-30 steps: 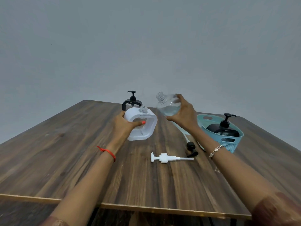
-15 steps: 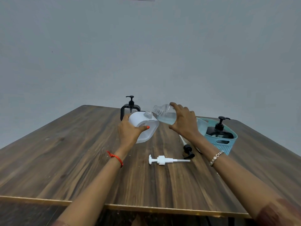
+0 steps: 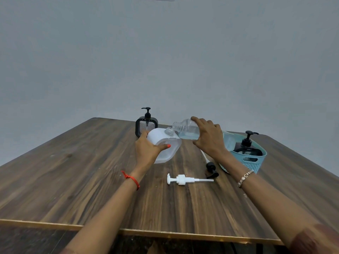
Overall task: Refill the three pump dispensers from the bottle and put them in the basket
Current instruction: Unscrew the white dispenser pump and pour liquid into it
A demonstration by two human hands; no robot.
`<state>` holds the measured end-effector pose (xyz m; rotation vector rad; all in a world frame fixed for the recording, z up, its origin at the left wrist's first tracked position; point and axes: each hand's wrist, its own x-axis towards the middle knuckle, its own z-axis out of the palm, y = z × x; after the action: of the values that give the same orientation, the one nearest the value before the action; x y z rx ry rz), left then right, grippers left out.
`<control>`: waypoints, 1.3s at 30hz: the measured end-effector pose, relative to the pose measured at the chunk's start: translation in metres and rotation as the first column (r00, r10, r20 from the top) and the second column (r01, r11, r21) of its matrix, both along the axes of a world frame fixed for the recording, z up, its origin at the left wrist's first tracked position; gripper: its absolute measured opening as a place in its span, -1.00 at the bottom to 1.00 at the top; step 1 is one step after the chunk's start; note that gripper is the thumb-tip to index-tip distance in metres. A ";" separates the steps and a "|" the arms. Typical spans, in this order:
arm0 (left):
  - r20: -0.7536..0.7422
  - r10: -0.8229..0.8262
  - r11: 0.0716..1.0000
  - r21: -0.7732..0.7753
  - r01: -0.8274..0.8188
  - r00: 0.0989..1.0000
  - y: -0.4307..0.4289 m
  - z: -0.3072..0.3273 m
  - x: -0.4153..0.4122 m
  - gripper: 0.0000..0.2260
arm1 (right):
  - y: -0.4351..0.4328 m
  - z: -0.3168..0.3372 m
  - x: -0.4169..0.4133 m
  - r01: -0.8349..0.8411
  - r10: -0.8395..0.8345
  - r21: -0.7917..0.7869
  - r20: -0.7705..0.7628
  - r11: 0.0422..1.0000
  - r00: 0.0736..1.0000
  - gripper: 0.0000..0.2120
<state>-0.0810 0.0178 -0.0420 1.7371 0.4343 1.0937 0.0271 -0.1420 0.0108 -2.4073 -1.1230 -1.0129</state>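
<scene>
Dispenser, white (image 3: 165, 145), mid-table, pump off, tilted with its neck toward the bottle (image 3: 187, 130); left hand (image 3: 146, 151) wraps its left side, thumb across the front. Bottle tipped sideways, mouth just beside that neck, right hand (image 3: 209, 138) curled round its body. Step looks like filling the second: one black dispenser (image 3: 247, 147) sits in basket (image 3: 255, 163) right, another (image 3: 146, 125) stands far. White pump (image 3: 183, 179) lies near. Next: line mouth over neck, tip further
</scene>
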 end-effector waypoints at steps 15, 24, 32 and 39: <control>-0.025 -0.001 1.000 0.007 0.001 1.000 0.002 -0.004 0.001 -0.42 | 0.004 -0.007 0.009 -0.008 0.004 0.016 0.236 1.000 0.972 -0.33; -0.032 -0.002 1.000 -0.008 0.002 0.999 0.001 -0.006 -0.003 -0.44 | 0.003 -0.008 0.009 -0.014 0.010 0.015 0.270 1.000 0.963 -0.32; -0.033 -0.005 1.000 -0.020 0.004 0.999 -0.001 -0.006 -0.006 -0.42 | 0.004 -0.011 0.011 -0.028 0.023 0.015 0.273 1.000 0.962 -0.31; -0.042 -0.005 1.000 -0.015 0.004 0.999 0.001 -0.009 -0.004 -0.41 | 0.005 -0.012 0.012 -0.036 0.030 0.017 0.279 0.999 0.960 -0.32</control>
<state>-0.0855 0.0188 -0.0515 1.7495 0.4628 1.0501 0.0393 -0.1373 -0.0011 -2.2696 -1.2290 -1.3788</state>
